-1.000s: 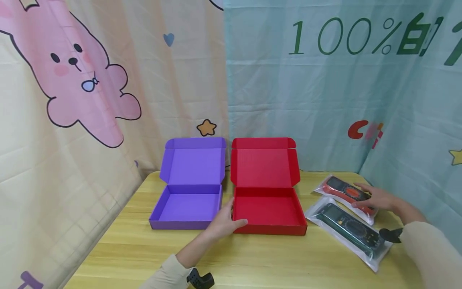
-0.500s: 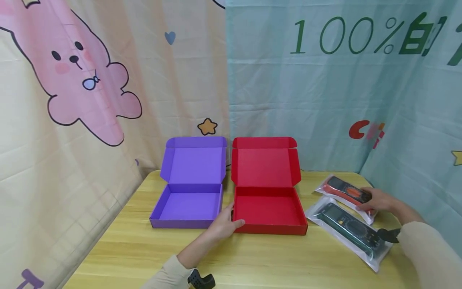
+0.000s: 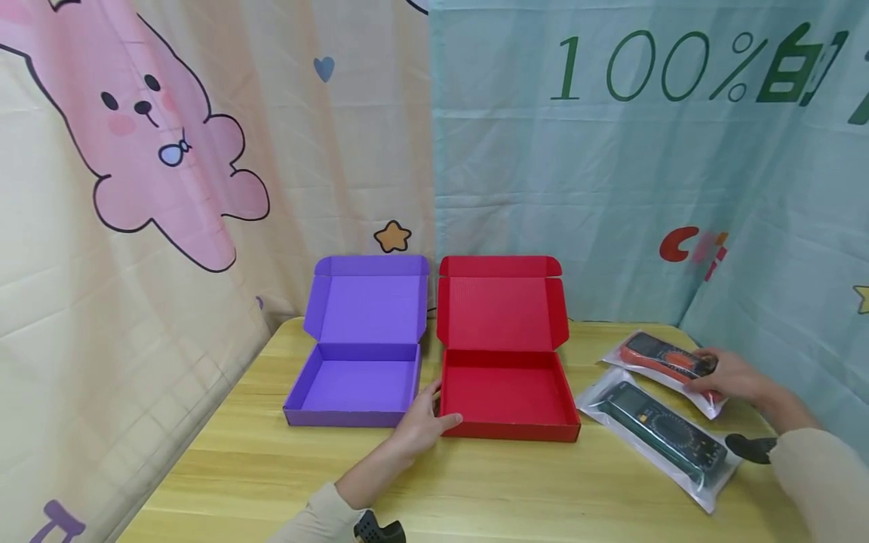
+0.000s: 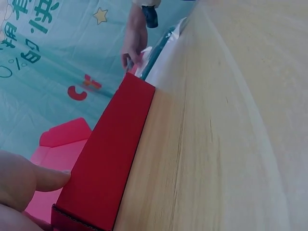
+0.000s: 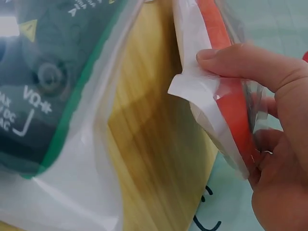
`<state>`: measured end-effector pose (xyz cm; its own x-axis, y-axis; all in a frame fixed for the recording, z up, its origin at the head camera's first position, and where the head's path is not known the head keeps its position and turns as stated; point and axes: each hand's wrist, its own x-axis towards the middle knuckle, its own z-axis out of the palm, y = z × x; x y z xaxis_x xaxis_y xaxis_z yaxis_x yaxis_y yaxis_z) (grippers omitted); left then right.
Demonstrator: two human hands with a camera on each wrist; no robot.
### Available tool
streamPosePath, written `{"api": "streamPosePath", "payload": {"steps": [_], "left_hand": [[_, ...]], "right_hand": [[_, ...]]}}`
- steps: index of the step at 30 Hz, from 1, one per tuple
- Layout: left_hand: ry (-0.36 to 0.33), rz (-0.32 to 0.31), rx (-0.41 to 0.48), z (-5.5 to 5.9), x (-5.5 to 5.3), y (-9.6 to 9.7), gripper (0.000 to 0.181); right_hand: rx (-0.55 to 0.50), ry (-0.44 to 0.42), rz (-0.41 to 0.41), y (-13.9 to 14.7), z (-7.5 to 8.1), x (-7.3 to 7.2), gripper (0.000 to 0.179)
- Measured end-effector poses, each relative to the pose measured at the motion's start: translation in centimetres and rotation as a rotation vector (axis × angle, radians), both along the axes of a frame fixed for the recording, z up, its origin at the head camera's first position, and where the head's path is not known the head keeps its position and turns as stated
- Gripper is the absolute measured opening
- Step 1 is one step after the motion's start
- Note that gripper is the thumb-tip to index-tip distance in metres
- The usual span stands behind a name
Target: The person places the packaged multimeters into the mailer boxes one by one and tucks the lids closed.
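Note:
My right hand (image 3: 736, 377) grips the near end of a red multimeter (image 3: 655, 356) sealed in a clear plastic bag. In the right wrist view the thumb (image 5: 236, 60) lies on one side of the bagged multimeter, with the other fingers on the opposite side, and the meter is tipped on edge. Below it on the table lies a dark green multimeter (image 3: 661, 434) in a similar bag. My left hand (image 3: 419, 426) holds the front left corner of an open red cardboard box (image 3: 509, 431), its thumb (image 4: 50, 179) against the front wall. Nothing lies inside the red box.
An open purple cardboard box (image 3: 345, 418) stands just left of the red one, lid raised and inside bare. Both boxes sit toward the back of the wooden table (image 3: 475, 498). Printed curtains (image 3: 611, 188) hang behind and along both sides.
My right hand has closed round the red multimeter and shifted it slightly right, away from the green one. The left hand stays at the red box's corner.

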<state>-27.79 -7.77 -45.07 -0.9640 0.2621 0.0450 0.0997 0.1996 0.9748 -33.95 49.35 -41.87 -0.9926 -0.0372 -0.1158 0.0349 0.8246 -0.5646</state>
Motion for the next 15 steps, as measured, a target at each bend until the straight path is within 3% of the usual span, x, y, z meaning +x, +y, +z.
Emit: {"api": "streamPosePath", "payload": {"steps": [15], "left_hand": [[0.017, 0.023, -0.023, -0.2, 0.0, 0.0, 0.080]], "right_hand": [[0.013, 0.100, 0.025, -0.6, 3.0, 1.4, 0.097]]}}
